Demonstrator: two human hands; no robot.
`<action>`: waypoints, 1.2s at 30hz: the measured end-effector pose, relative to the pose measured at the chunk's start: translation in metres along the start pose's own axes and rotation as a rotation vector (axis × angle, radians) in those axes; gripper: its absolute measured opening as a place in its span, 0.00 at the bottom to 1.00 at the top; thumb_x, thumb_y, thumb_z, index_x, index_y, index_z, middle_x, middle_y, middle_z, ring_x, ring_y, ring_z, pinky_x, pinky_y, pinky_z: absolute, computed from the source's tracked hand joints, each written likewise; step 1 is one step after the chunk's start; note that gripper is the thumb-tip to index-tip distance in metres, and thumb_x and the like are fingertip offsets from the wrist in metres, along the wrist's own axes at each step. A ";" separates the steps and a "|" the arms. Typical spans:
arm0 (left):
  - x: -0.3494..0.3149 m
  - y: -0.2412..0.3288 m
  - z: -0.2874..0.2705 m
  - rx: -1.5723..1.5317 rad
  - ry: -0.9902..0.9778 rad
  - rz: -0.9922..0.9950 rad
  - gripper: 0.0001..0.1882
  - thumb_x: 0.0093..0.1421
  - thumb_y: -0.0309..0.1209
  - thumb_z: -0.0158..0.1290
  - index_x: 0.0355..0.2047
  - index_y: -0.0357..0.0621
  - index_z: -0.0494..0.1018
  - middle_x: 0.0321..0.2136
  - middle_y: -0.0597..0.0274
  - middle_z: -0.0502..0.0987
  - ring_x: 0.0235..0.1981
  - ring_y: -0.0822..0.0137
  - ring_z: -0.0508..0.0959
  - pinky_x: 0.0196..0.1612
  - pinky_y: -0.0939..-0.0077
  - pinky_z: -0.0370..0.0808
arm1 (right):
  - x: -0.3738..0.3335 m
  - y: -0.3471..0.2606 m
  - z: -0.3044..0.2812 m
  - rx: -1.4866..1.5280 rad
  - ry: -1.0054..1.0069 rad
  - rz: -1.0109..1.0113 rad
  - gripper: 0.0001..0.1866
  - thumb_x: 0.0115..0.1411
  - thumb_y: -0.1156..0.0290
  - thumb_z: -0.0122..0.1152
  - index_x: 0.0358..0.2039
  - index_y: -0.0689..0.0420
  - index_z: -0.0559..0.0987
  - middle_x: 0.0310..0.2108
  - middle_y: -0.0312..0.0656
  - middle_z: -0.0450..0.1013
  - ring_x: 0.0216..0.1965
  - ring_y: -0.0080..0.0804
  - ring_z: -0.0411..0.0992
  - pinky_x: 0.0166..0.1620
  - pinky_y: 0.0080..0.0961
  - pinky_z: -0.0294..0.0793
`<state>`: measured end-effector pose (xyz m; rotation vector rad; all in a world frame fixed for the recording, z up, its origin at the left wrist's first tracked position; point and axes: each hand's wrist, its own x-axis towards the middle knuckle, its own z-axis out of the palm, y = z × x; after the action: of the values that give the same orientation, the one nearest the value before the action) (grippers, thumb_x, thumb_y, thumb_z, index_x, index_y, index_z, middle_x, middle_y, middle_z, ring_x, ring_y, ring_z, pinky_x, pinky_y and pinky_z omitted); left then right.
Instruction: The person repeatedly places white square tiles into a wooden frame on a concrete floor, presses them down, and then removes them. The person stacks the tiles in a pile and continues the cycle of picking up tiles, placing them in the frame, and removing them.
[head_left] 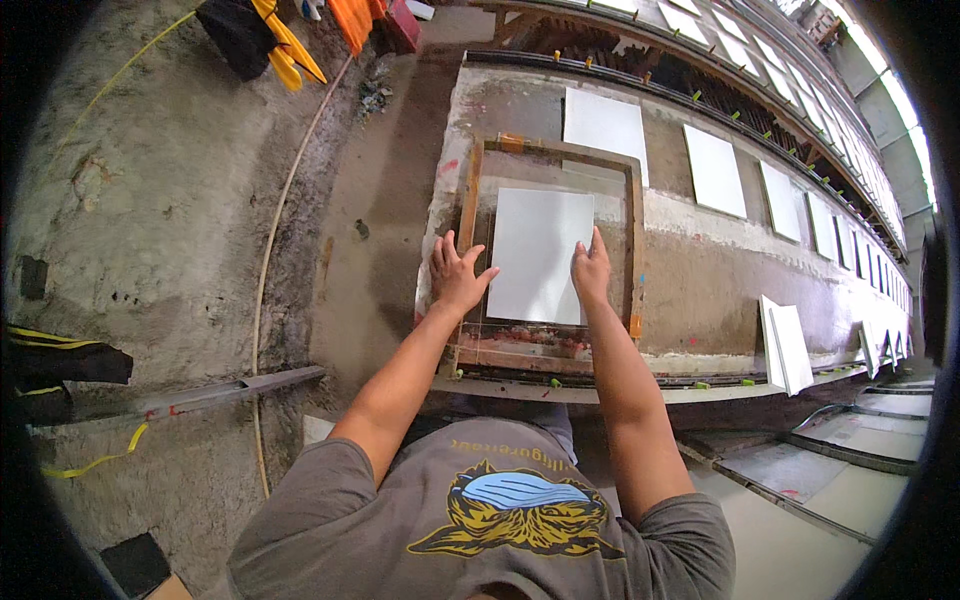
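Grey shirt (350, 520) at bottom; at centre, around 1 white sheet (538, 255), left hand (460, 279) has fingers released, right hand's (592, 272) I cannot tell.

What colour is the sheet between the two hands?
The sheet is plain white, with a bit of grey shadow on it. It shows best in the head view.

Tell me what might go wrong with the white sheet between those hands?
The right hand is at the sheet's right edge, so a small push might make it crooked inside the outline of the wooden frame. The left hand is over the frame's left side, so a bump there could shift the frame. Reddish stains near the sheet's bottom edge might smudge it, if they're wet; I can't tell.
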<state>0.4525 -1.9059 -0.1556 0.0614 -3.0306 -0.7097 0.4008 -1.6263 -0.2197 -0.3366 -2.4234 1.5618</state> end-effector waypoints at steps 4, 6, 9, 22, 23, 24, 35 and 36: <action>0.003 -0.001 0.007 0.010 -0.006 -0.007 0.30 0.55 0.53 0.66 0.54 0.52 0.79 0.70 0.43 0.52 0.71 0.42 0.49 0.71 0.44 0.49 | -0.005 -0.012 0.003 -0.065 0.004 0.054 0.31 0.66 0.70 0.57 0.69 0.60 0.65 0.58 0.61 0.73 0.59 0.54 0.73 0.61 0.40 0.70; 0.002 -0.001 0.009 0.010 -0.009 -0.016 0.29 0.55 0.52 0.66 0.52 0.50 0.79 0.70 0.43 0.52 0.71 0.42 0.50 0.71 0.44 0.49 | -0.009 -0.012 0.005 -0.077 -0.003 0.064 0.31 0.67 0.70 0.57 0.69 0.59 0.65 0.58 0.61 0.73 0.59 0.55 0.73 0.61 0.42 0.70; 0.001 0.005 0.008 0.050 -0.029 -0.016 0.27 0.55 0.52 0.66 0.50 0.50 0.80 0.70 0.43 0.52 0.71 0.42 0.51 0.71 0.44 0.50 | -0.014 -0.002 0.008 -0.098 0.006 0.059 0.31 0.67 0.68 0.57 0.69 0.59 0.64 0.58 0.61 0.72 0.60 0.56 0.72 0.61 0.43 0.69; 0.005 -0.001 0.019 0.014 -0.060 -0.042 0.23 0.53 0.50 0.68 0.46 0.54 0.82 0.69 0.45 0.53 0.69 0.41 0.55 0.69 0.42 0.53 | -0.031 -0.039 0.002 -0.662 0.053 0.082 0.30 0.66 0.55 0.60 0.65 0.54 0.71 0.45 0.53 0.70 0.49 0.54 0.70 0.50 0.49 0.73; 0.004 0.000 0.019 0.004 -0.047 -0.042 0.22 0.53 0.49 0.69 0.45 0.54 0.82 0.69 0.45 0.53 0.69 0.40 0.56 0.69 0.42 0.53 | -0.032 -0.041 0.000 -0.687 0.036 0.087 0.30 0.66 0.54 0.60 0.66 0.53 0.71 0.46 0.52 0.70 0.50 0.54 0.70 0.50 0.49 0.73; 0.004 0.000 0.018 -0.006 -0.033 -0.041 0.22 0.53 0.48 0.69 0.44 0.54 0.82 0.69 0.45 0.53 0.68 0.40 0.56 0.69 0.42 0.53 | -0.032 -0.039 0.001 -0.665 0.028 0.101 0.31 0.66 0.54 0.60 0.66 0.53 0.71 0.45 0.52 0.70 0.50 0.54 0.70 0.50 0.48 0.73; 0.006 -0.002 0.019 -0.046 -0.033 -0.043 0.20 0.53 0.46 0.69 0.44 0.53 0.82 0.69 0.44 0.52 0.68 0.40 0.59 0.67 0.41 0.57 | -0.026 -0.033 0.004 -0.609 0.020 0.088 0.32 0.65 0.53 0.62 0.65 0.54 0.71 0.45 0.54 0.70 0.47 0.55 0.72 0.49 0.48 0.74; 0.006 0.001 0.016 -0.039 -0.037 -0.038 0.20 0.53 0.45 0.69 0.43 0.52 0.82 0.69 0.43 0.52 0.67 0.38 0.60 0.66 0.43 0.58 | -0.026 -0.031 0.004 -0.608 0.021 0.076 0.32 0.65 0.53 0.62 0.65 0.54 0.71 0.45 0.54 0.69 0.47 0.55 0.72 0.49 0.48 0.74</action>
<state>0.4456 -1.8985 -0.1693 0.1072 -3.0571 -0.7808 0.4225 -1.6503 -0.1945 -0.5475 -2.8461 0.7972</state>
